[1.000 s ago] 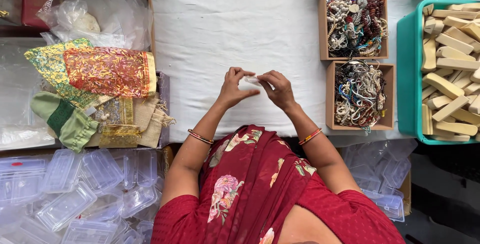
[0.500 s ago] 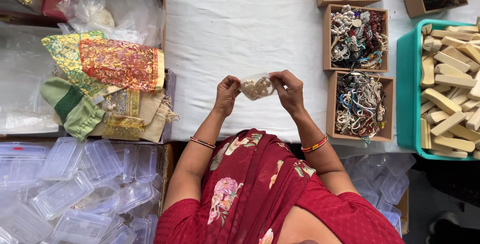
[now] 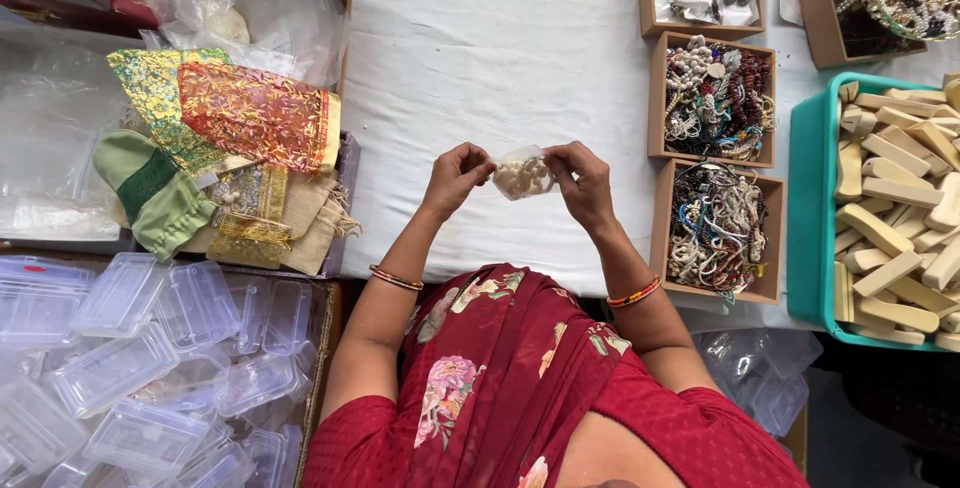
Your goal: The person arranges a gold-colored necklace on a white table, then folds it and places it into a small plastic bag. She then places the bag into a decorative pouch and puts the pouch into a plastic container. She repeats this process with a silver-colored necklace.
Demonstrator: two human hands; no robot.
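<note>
The person holds a small clear plastic pouch point(image 3: 522, 177) above the white cloth point(image 3: 480, 58), between both hands and level with the lower jewellery box point(image 3: 718, 230). The pouch contains pale beads, bunched toward its lower part.

Left hand point(image 3: 456, 178): fingers curled narrow, thumb and fingertips pinching the left top edge of the pouch. Right hand point(image 3: 582, 180): same narrow pinch on the right top edge. Both hands carry the pouch clear of the cloth; nothing supports it from below.

Procedure for the step in hand, judged from this view:
1. Keep the pouch mouth upward so the beads stay settled at the bottom.
2. Pinch only the upper strip, not the bead mass, so the film lies flat between the fingertips.
3. Work both pinches evenly along the top edge; an uneven pull may skew the opening.
4. Hold the pouch over the bare cloth, so a dropped bead lands in plain sight.

Whether the pouch mouth is open or sealed cannot be told.

Nearby: folded brocade fabric pouches point(image 3: 230, 113) to the left, clear plastic cases point(image 3: 150, 368) below them, a teal tray point(image 3: 808, 208) of wooden blocks far right
</note>
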